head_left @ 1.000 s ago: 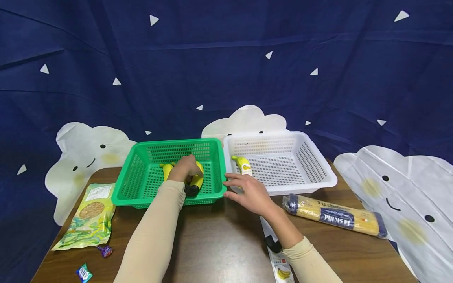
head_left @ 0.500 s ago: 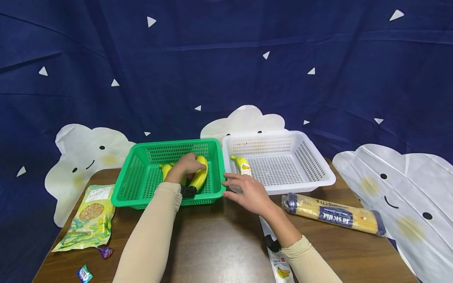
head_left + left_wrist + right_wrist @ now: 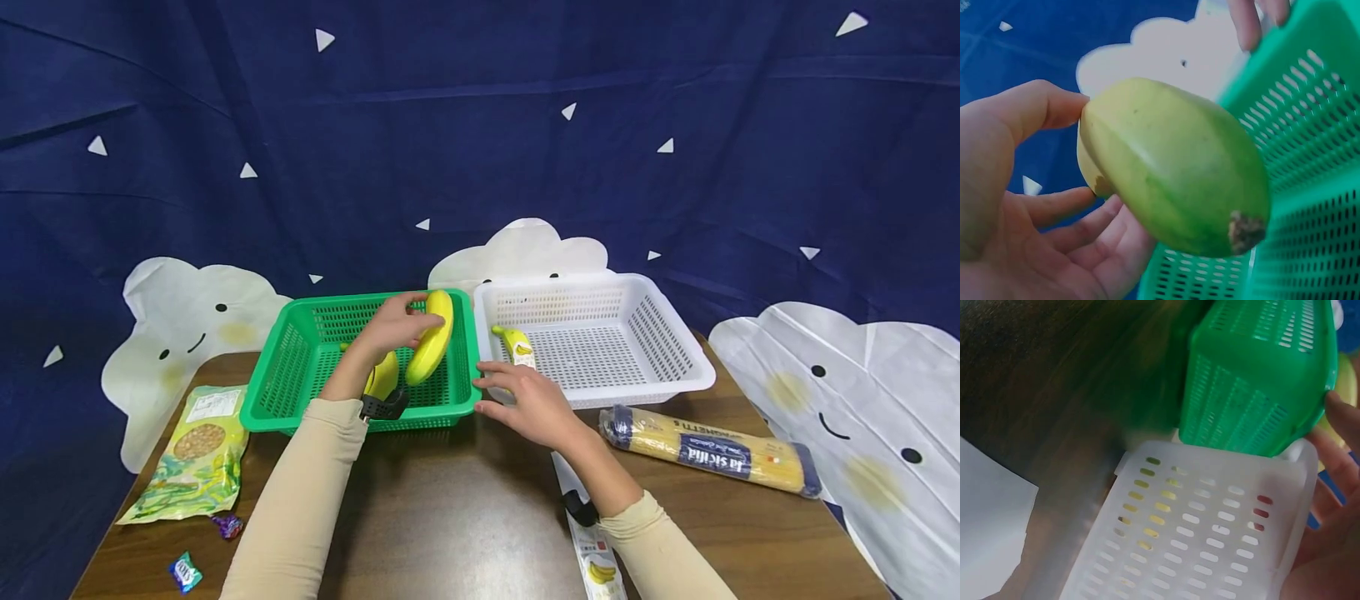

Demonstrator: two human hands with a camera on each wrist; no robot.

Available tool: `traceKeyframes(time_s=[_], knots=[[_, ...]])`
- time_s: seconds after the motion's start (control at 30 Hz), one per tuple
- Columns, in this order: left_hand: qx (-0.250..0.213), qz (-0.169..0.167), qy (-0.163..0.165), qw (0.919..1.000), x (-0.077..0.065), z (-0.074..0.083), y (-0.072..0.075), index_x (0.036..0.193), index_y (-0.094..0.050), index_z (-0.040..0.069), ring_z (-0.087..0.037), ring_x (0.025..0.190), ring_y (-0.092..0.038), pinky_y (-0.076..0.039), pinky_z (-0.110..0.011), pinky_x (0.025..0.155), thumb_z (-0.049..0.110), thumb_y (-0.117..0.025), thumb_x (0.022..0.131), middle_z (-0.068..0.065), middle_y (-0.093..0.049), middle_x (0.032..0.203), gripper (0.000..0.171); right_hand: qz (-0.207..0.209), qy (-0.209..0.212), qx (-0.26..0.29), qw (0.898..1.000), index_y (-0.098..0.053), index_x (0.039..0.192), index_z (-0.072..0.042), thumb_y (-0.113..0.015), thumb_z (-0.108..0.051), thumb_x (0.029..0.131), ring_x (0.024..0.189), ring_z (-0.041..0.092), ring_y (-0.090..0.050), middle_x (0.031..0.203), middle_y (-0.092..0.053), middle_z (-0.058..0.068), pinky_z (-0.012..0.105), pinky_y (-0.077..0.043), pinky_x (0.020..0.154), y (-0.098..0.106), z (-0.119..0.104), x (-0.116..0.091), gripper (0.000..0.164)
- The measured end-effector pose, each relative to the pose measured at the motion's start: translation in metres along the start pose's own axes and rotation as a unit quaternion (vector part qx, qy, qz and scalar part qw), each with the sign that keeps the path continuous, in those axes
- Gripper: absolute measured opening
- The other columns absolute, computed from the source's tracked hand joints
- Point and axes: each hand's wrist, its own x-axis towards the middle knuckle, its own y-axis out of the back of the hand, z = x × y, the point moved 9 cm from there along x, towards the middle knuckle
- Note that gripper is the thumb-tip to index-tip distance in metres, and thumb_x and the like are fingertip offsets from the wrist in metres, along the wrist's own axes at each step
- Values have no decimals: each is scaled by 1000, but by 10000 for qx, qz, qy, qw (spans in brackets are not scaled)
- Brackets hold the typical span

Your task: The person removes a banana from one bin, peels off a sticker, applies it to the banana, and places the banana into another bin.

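In the head view my left hand [image 3: 395, 325] holds a yellow banana [image 3: 433, 335] between thumb and fingers, raised over the green basket [image 3: 352, 301]. The left wrist view shows this banana [image 3: 1172, 162] end-on, its greenish end tipped with a dark brown stub. A second banana [image 3: 383, 377] lies in the green basket, partly hidden by my left wrist. My right hand [image 3: 528, 402] has its fingers stretched out to the green basket's right rim, across the near-left corner of the white basket [image 3: 678, 390]. Inside the white basket, at its left, lies a banana with a paper label [image 3: 515, 343].
Right of centre lies a spaghetti pack [image 3: 712, 450]. At the left are a yellow-green snack bag [image 3: 197, 450], a purple-wrapped candy [image 3: 228, 526] and a blue-green one [image 3: 184, 573]. A white strip printed with bananas [image 3: 596, 558] lies under my right forearm.
My left hand has lifted the banana up from among those in the green basket, and its wrist has turned. The right hand has stayed at the basket rims.
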Motion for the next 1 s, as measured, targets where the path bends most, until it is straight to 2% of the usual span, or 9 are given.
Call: traceKeyframes(time_s=[0.1,0.27,0.43,0.6,0.83,1.0], knots=[[141,126,-221,9996,-16,8,3,146,-38,13,-24,86,-64,-54,-35,70,34,-71,85,-11,-59,118,73,-48,-46,-7,10000,-71,118,-23,-66,-49,88,123,13,-49,134,-54,-10,42,-43,95,0,1,-1,40],[671,498,-683,9942,-58,23,10,145,-42,18,-25,92,-62,-52,-37,74,39,-71,84,-8,-59,119,71,-87,-88,15,9999,-71,118,-23,-66,-48,88,123,13,-49,134,-55,-9,41,-44,95,0,1,0,39],[914,555,-964,9896,-96,31,7,142,-46,20,-24,81,-61,-51,-37,70,39,-73,83,-7,-62,115,68,-74,-151,135,9998,-71,116,-23,-69,-46,86,122,12,-49,133,-55,-9,41,-44,94,1,1,2,38],[954,406,-985,9897,-125,24,-11,141,-46,22,-18,73,-61,-51,-33,63,36,-75,82,-5,-63,113,67,-202,-197,279,9992,-71,116,-23,-69,-45,87,123,11,-49,133,-55,-9,40,-44,95,0,1,3,36],[1771,682,-956,9772,-172,14,-42,138,-49,26,-3,62,-57,-47,-29,57,38,-77,77,9,-64,105,69,-323,-63,473,9983,-71,117,-21,-69,-38,88,124,11,-48,134,-54,-8,40,-42,98,0,1,5,33],[1840,155,-1002,9777,-188,0,-76,138,-48,23,-1,62,-55,-46,-26,55,39,-75,78,10,-63,108,68,-369,-30,561,9977,-71,116,-21,-68,-35,90,123,13,-49,135,-54,-7,42,-42,98,1,3,5,30]])
